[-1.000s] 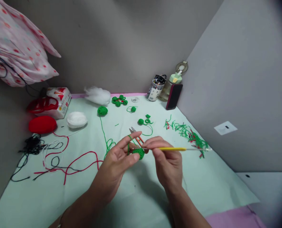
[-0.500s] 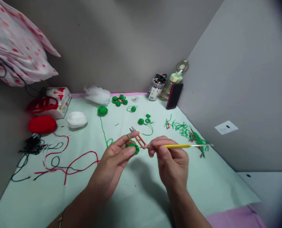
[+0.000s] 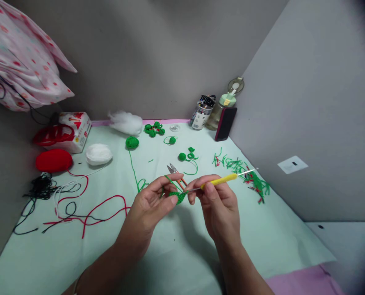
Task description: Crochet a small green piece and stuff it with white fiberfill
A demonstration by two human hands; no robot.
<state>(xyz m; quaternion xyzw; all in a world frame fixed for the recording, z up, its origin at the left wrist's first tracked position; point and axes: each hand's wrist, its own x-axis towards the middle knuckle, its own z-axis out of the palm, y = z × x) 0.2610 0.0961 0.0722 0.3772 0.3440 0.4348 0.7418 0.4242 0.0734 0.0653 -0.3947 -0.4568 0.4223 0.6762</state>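
Held a green crochet piece point(image 3: 179, 198) pinched in the left hand point(image 3: 148, 205), above the pale green table cover point(image 3: 164, 266), with the thumb clamped on its near side and the other fingers partly hidden behind it. Had the left index finger stretched out apart from the thumb, with a green strand point(image 3: 172, 181) running from it to the piece. Gripped a yellow-handled hook point(image 3: 224, 179) in the right hand point(image 3: 221, 209), with thumb and fingers closed together on the handle and the thin metal shank pointing left to the upper edge of the piece. Could not tell the exact place of the hook tip among the stitches. Had orange-handled scissors point(image 3: 177, 173) just beyond both hands, with blades pointing away and handles partly covered by the fingers. Saw, farther back, a green yarn ball point(image 3: 132, 142) with a strand trailing toward the left hand, two small green balls point(image 3: 182, 157), a green and red cluster point(image 3: 154, 129) and white fluff point(image 3: 126, 123). Found, at the left, a red yarn ball point(image 3: 53, 160), a white yarn ball point(image 3: 99, 154) and a tangle of black yarn point(image 3: 42, 187); at the right, green and red snippets point(image 3: 253, 180), with a phone point(image 3: 226, 124) standing upright behind.
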